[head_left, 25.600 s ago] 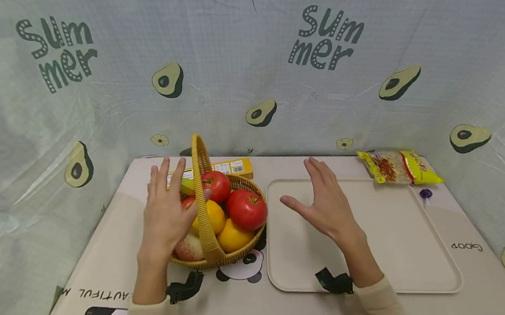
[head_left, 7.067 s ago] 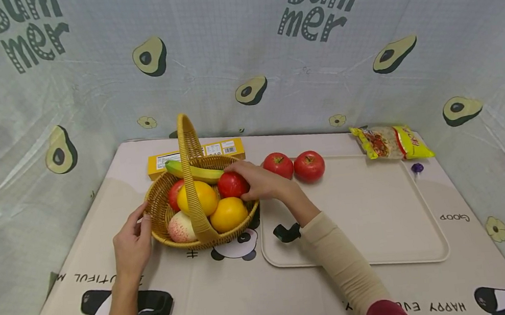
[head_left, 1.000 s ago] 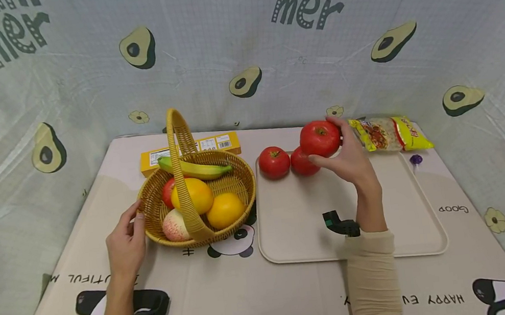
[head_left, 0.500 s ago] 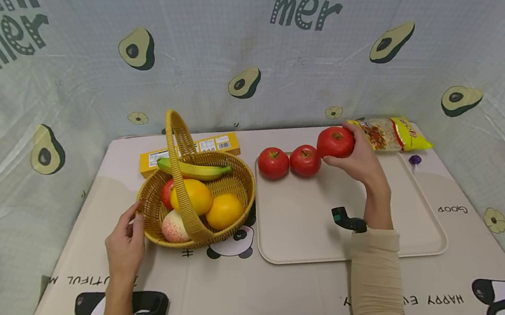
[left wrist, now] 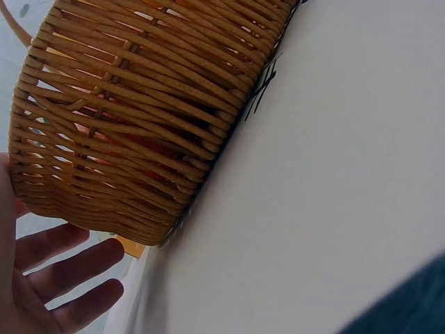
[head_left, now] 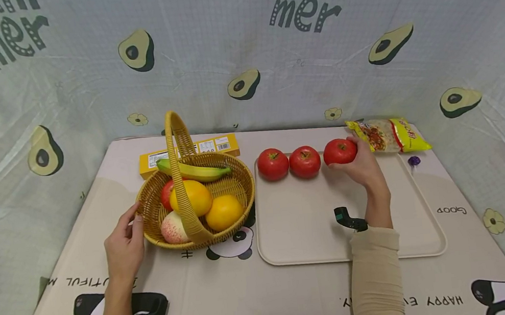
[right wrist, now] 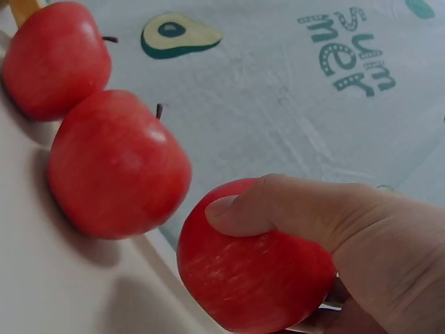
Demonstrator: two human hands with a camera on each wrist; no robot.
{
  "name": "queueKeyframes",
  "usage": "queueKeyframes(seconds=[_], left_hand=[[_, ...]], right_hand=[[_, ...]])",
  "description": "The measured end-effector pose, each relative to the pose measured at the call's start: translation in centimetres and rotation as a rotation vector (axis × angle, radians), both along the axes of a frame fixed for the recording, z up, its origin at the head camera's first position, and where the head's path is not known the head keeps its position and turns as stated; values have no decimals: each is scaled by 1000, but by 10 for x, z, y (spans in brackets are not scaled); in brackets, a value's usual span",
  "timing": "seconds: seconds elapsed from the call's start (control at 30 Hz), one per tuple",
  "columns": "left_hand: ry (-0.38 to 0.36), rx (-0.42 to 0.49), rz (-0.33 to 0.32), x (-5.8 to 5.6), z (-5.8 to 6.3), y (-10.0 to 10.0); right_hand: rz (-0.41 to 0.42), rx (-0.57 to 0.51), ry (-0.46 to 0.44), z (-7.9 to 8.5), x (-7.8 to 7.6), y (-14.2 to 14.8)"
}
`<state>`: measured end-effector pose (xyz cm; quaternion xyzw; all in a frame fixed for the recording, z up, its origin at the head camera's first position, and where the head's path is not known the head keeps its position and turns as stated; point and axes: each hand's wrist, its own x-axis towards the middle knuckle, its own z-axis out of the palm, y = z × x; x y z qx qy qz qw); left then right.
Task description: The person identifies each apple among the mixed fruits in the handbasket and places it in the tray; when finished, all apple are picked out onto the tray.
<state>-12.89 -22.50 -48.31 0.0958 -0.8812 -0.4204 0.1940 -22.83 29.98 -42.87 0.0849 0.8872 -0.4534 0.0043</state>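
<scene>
My right hand (head_left: 365,167) grips a red apple (head_left: 340,151) over the back rim of the beige tray (head_left: 307,234). In the right wrist view, the thumb (right wrist: 236,212) lies across this apple's side. Two more red apples, one at the left (head_left: 273,164) and one in the middle (head_left: 305,162), sit in a row along that rim. My left hand (head_left: 124,245) pinches the left rim of a wicker basket (head_left: 244,199), its other fingers (left wrist: 76,271) extended beside the wall. Inside lie a banana (head_left: 198,172), two orange-yellow fruits (head_left: 224,213), a pale speckled peach (head_left: 174,228) and a partly hidden red fruit (head_left: 166,194).
Behind the basket lies a yellow box (head_left: 228,144). A yellow snack-like bag (head_left: 386,134) rests at the tray's back right corner, with a small purple-topped item (head_left: 413,161) near it. A printed curtain (head_left: 195,55) closes off the table's back.
My right hand has taken an apple out of the basket, carried it right past the other two, and lowered it to the tray's back edge. The left hand stays at the basket's rim.
</scene>
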Motion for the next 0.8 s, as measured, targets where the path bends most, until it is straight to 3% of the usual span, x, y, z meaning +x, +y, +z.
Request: queueKeyframes(seconds=[0.23, 0.5, 0.8], left_hand=[[-7, -5, 5, 0, 1, 0], [-1, -3, -8, 0, 1, 0], [5, -9, 2, 0, -1, -1]], right_hand=[[4, 1, -73, -11, -3, 4], [34, 10, -73, -21, -4, 4], [52, 9, -93, -21, -4, 6]])
